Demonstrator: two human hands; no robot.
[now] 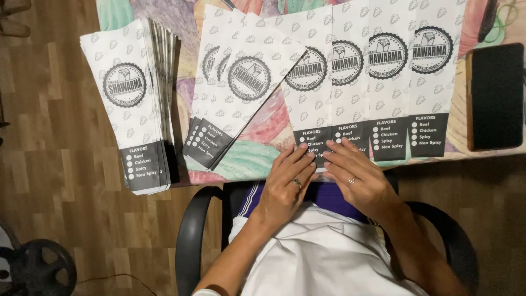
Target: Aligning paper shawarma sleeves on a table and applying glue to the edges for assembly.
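A thick stack of printed white paper bags (139,104) lies at the table's left edge, with a looser fanned pile (235,93) beside it. Next comes a row of overlapping bags (378,71) laid flat on the colourful tablecloth (257,159). Her left hand (287,183) and right hand (359,178) rest flat, fingers spread, on the nearest bag's (309,109) dark bottom edge, gripping nothing. A dark phone (496,96) sits far right

four white paper bags (366,82) lie in an overlapping row in front of me. two more stacks of the same bags: a thick one (134,104) at the left edge, too many to count, and a thinner fanned pile (241,87). one black phone (496,96). my two hands, left hand (287,183) and right hand (359,178), one ring on each.
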